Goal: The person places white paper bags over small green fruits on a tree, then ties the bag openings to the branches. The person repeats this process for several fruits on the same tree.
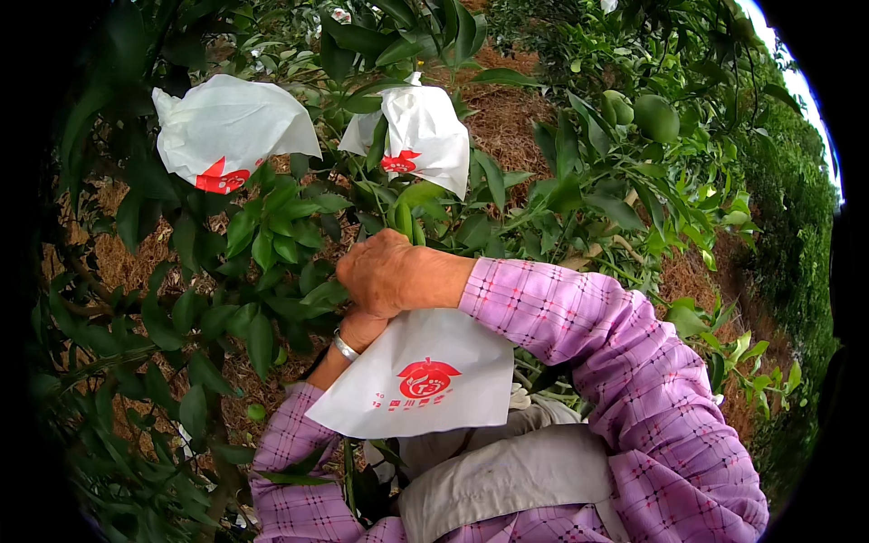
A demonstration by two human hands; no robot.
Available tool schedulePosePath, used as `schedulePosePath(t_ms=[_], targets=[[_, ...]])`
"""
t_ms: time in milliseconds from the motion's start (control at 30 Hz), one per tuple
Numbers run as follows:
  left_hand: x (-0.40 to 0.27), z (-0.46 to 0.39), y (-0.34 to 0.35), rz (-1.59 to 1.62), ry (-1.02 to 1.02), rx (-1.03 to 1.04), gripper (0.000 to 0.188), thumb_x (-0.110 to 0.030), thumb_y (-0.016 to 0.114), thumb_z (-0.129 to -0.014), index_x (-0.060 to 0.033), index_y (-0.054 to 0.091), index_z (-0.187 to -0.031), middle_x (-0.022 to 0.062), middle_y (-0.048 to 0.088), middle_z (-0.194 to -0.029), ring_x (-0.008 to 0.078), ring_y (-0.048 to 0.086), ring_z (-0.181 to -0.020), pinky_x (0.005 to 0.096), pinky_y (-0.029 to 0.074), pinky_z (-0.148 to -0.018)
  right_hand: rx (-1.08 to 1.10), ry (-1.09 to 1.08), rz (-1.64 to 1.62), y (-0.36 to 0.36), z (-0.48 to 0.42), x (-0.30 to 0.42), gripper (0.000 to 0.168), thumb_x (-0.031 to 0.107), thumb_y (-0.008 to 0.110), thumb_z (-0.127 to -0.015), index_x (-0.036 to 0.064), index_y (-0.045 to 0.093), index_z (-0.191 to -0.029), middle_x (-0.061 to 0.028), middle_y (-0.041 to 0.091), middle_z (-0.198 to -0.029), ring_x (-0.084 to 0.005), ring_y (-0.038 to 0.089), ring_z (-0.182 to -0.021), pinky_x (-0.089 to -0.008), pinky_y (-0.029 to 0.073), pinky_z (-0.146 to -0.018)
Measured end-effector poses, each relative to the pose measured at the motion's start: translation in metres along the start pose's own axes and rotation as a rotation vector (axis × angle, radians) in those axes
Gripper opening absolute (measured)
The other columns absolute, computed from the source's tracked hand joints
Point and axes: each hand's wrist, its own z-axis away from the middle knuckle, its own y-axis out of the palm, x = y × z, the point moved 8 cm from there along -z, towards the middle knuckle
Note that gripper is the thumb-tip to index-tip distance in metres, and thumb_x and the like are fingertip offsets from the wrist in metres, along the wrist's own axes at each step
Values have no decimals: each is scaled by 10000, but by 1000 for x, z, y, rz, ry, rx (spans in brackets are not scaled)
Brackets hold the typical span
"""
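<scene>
A white paper fruit bag (448, 346) with a red printed emblem and writing hangs below my two hands, in front of my waist. My right hand (383, 271) is closed around the gathered top of this bag, its back towards the camera. Just under it, my left hand (365, 324) is pressed against the bag's upper left edge, with a metal bracelet on the wrist. The fingers of both hands and the bag's neck are mostly hidden. Whether a fruit is inside the bag cannot be seen. Green leaves (407, 218) stand right above the right hand.
Two more white paper bags, one at the upper left (234, 125) and one at the upper middle (434, 129), hang among the branches. Bare green citrus fruit (656, 119) hangs at the upper right. A beige cloth pouch (516, 475) is at my waist. Dry brown ground litter (509, 108) shows behind.
</scene>
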Motion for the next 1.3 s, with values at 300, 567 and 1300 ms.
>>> schedulePosePath(t_ms=[300, 567, 1300], targets=[[-55, -7, -8, 1173, -225, 52, 100, -41, 546, -889, -23, 554, -987, 170, 611, -1089, 211, 597, -949, 306, 487, -828, -417, 400, -1046, 0, 144, -93, 223, 193, 599, -874, -20, 533, -873, -36, 521, -699, -121, 528, -662, -295, 476, -557], [-64, -13, -11, 1118, -227, -11, 117, -21, 510, -904, -52, 565, -1003, 186, 615, -1081, 231, 610, -964, 335, 513, -829, -62, 584, -2019, 64, 174, -65, 548, 362, 581, -891, -44, 402, -1213, -171, 591, -1007, -237, 643, -854, -337, 580, -560], [-39, -34, -20, 867, -215, -229, 65, -13, 598, -833, -18, 595, -898, 9, 613, -945, 78, 520, -815, 230, 428, -783, -670, 411, -827, 41, 103, -100, 295, -80, 441, -744, -55, 571, -1007, -264, 592, -822, -366, 615, -795, -373, 476, -692]])
